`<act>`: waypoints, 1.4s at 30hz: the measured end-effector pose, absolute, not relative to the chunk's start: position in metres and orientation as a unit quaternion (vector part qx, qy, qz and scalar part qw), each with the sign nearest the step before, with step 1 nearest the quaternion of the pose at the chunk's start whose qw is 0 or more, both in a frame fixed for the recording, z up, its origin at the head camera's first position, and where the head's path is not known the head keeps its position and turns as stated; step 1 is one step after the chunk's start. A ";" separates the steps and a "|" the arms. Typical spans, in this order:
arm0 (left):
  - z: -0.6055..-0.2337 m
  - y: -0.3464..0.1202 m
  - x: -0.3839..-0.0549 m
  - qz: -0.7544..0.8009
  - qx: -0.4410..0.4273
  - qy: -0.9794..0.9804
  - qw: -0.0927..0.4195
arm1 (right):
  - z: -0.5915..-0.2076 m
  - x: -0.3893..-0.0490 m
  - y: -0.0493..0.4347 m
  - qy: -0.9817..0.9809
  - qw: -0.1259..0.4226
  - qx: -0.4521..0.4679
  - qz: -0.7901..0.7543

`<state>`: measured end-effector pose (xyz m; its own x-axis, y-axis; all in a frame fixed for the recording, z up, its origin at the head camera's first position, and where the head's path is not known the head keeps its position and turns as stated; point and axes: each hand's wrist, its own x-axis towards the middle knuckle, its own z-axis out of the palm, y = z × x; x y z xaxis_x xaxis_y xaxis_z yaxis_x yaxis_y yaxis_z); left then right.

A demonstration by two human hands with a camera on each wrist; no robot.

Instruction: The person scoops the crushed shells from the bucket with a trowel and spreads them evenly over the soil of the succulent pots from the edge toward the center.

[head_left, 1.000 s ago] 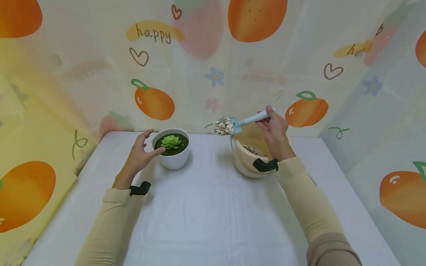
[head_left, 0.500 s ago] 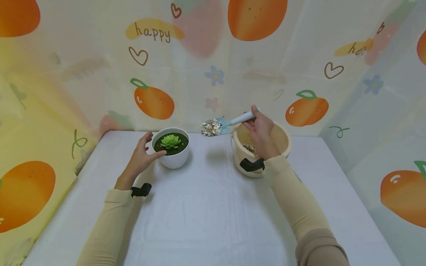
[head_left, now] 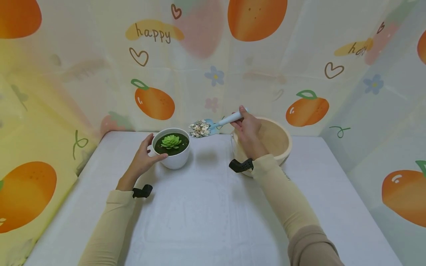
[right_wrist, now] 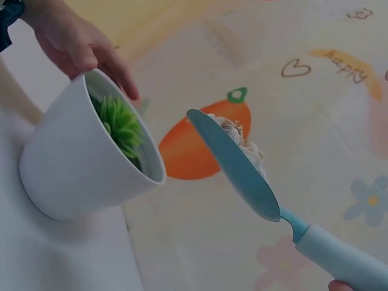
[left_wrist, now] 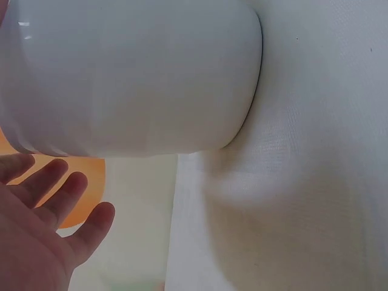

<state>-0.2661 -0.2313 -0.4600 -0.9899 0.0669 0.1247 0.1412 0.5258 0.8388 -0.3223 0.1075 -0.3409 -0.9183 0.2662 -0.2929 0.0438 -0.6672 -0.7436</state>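
Note:
My right hand (head_left: pixel 249 133) grips the pale handle of a small blue trowel (head_left: pixel 229 119) in the head view. Its blade carries a heap of small pale stones (head_left: pixel 199 129) and is raised just right of a white flower pot (head_left: pixel 174 162). In the pot a green succulent (head_left: pixel 171 142) sits in dark filling. My left hand (head_left: pixel 141 159) is at the pot's left side, thumb right at the front rim. The left wrist view shows its fingers (left_wrist: pixel 66 197) spread loosely beside the pot wall. From the right wrist view, the trowel blade (right_wrist: pixel 242 170) is seen from its underside.
A cream bucket (head_left: pixel 281 142) stands at the right, partly behind my right hand and sleeve. White cloth (head_left: pixel 186 218) covers the table. A curtain (head_left: pixel 199 88) printed with oranges rises right behind the table's back edge.
My right hand has moved left with the loaded trowel, from over the bucket toward the pot. My left hand has shifted slightly closer to the pot, which stays in place.

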 end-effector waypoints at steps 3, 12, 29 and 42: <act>-0.460 -0.231 -0.267 -0.483 -0.063 -0.872 0.038 | -0.343 -0.322 0.101 -0.402 0.059 -0.190 0.894; -0.461 -0.226 -0.270 -0.482 -0.060 -0.874 0.016 | -0.351 -0.319 0.081 -0.427 0.054 -0.176 0.885; -0.465 -0.221 -0.273 -0.488 -0.055 -0.871 0.015 | -0.367 -0.320 0.050 -0.448 0.031 -0.159 0.879; -0.464 -0.227 -0.270 -0.493 -0.059 -0.867 0.033 | -0.371 -0.323 0.015 -0.442 0.047 -0.162 0.881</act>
<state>-0.2705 -0.2266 -0.4638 -0.9908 0.0693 0.1159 0.1351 0.5066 0.8515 -0.3226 0.0153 -0.3713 -0.9431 0.2259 -0.2441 0.0606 -0.6047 -0.7941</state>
